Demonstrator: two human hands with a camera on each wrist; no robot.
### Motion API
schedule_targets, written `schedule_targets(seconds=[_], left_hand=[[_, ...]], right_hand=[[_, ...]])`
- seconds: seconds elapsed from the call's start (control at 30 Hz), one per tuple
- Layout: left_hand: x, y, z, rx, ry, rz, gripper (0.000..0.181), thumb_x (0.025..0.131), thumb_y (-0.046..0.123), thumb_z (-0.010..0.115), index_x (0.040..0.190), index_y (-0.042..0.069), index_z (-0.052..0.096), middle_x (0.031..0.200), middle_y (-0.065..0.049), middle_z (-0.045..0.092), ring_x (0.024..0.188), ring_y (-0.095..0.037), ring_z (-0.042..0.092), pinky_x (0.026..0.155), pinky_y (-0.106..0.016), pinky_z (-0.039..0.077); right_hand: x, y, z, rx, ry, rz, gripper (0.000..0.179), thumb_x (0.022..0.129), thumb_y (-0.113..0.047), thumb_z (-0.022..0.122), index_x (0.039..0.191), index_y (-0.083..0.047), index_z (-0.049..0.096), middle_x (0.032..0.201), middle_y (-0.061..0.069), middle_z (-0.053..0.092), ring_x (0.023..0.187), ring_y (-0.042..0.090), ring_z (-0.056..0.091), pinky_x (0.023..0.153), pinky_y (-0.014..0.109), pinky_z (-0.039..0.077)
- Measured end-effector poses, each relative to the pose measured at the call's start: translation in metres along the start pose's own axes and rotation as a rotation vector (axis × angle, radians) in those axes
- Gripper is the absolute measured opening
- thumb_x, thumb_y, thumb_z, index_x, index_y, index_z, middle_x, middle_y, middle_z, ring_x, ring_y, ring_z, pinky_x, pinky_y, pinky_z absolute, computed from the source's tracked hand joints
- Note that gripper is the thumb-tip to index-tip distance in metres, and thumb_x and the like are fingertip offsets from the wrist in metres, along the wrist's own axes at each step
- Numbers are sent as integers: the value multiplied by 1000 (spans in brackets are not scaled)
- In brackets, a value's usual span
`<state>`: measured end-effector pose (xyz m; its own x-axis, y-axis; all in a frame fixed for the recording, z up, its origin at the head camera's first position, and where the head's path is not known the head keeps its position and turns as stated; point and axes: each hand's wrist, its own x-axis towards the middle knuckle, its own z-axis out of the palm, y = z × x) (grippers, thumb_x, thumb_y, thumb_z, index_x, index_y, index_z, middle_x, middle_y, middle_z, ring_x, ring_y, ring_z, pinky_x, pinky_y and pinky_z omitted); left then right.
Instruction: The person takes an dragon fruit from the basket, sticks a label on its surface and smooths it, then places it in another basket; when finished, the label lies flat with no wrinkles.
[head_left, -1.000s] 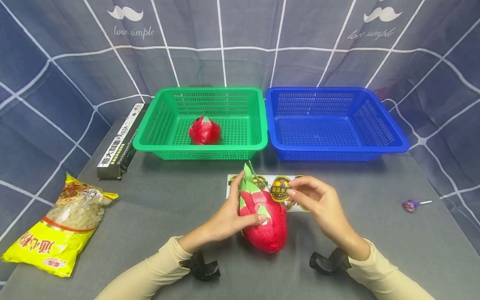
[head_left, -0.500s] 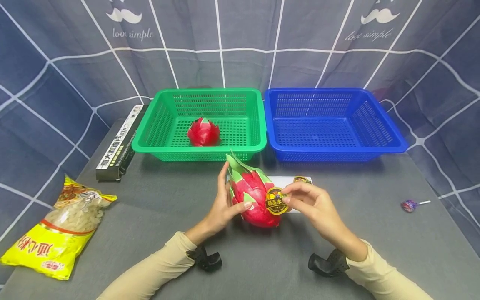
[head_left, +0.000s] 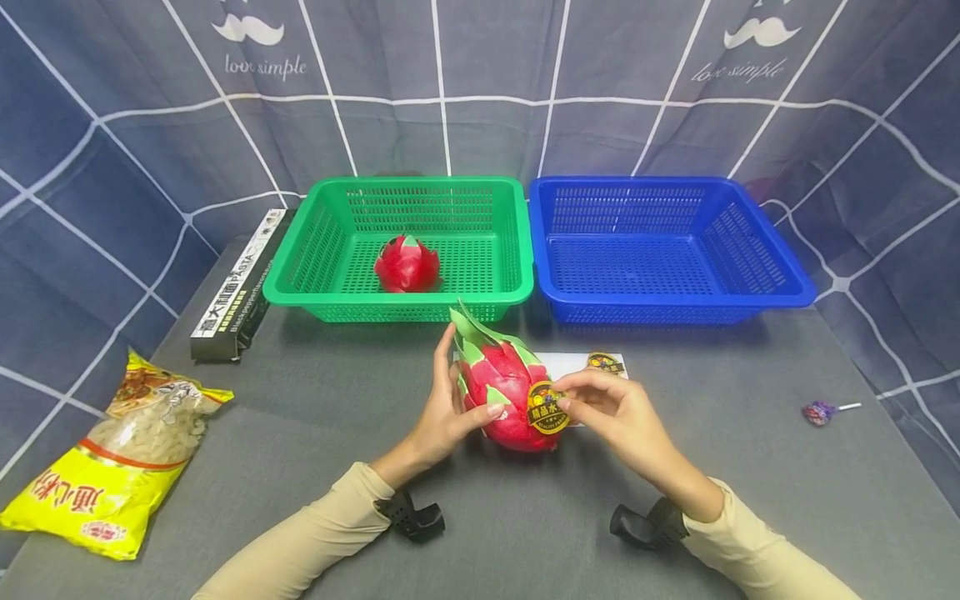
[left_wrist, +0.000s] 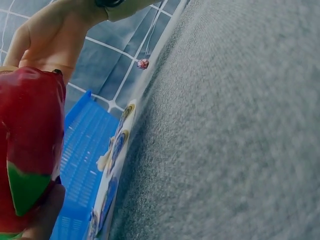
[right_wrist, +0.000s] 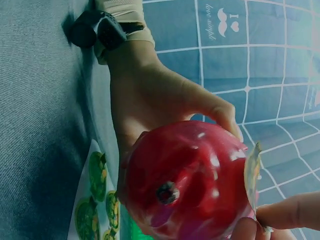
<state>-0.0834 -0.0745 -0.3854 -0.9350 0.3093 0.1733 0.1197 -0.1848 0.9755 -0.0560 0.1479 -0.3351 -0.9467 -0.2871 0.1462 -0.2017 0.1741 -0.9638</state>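
My left hand (head_left: 442, 417) grips a red dragon fruit (head_left: 510, 383) with green leaf tips, the thumb across its upper face. In the right wrist view the blunt end of the dragon fruit (right_wrist: 190, 175) faces the camera, held above the table. Between thumb and fingers my right hand (head_left: 611, 417) pinches the edge of a round black-and-gold sticker (head_left: 547, 407). The sticker overlaps the right side of the fruit in the head view; in the right wrist view the sticker (right_wrist: 251, 177) appears edge-on against the fruit's side. Below lies a white sticker sheet (head_left: 570, 362), partly hidden by fruit and hands.
A green basket (head_left: 397, 297) holding another dragon fruit (head_left: 407, 265) stands at the back, beside a blue basket (head_left: 675, 297). To the left are a black pasta box (head_left: 236, 292) and a yellow bag of pasta (head_left: 112, 467). A lollipop (head_left: 821, 412) lies on the right.
Over the last second the dragon fruit has been raised and tilted leftward by my left hand. My right hand has moved the sticker slightly left and down, closer against the fruit.
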Motion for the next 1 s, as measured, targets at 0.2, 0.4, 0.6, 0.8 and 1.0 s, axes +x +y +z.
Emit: schedule_targets(seconds=[0.2, 0.4, 0.6, 0.8, 1.0], left_hand=[[-1, -2, 1, 4, 4, 17, 106, 70, 32, 73, 143, 30, -4, 129, -20, 35, 114, -23, 47, 88, -34, 49], [-1, -3, 0, 8, 28, 44, 105, 70, 28, 72, 143, 27, -4, 129, -19, 35, 116, -21, 45, 88, -33, 49], [0, -3, 3, -38, 56, 84, 105, 71, 28, 72, 143, 27, -5, 131, -19, 35, 116, -17, 46, 89, -32, 49], [-2, -5, 5, -70, 60, 95, 106, 71, 26, 72, 143, 29, -5, 130, -15, 35, 116, -15, 47, 88, -32, 49], [-4, -8, 9, -77, 67, 106, 107, 71, 26, 73, 143, 27, -6, 132, -16, 33, 118, -16, 45, 89, -30, 48]], right_hand=[[1, 5, 2, -44, -2, -6, 19, 81, -2, 63, 99, 2, 62, 91, -15, 62, 76, 2, 61, 67, 23, 53], [4, 10, 4, -65, -19, -19, 19, 83, -1, 61, 102, 1, 58, 91, 3, 59, 74, 4, 60, 66, 26, 53], [8, 13, 7, 34, -3, 119, 27, 90, -10, 53, 113, 4, 50, 107, 17, 54, 82, 4, 60, 73, 31, 54], [5, 13, 17, 274, -40, 230, 46, 98, -30, 34, 128, 5, 31, 120, 12, 45, 96, 3, 55, 81, 24, 48], [-4, 18, 34, 494, -144, 353, 58, 98, -41, 24, 142, -6, 11, 138, 9, 28, 115, 0, 43, 99, 25, 38]])
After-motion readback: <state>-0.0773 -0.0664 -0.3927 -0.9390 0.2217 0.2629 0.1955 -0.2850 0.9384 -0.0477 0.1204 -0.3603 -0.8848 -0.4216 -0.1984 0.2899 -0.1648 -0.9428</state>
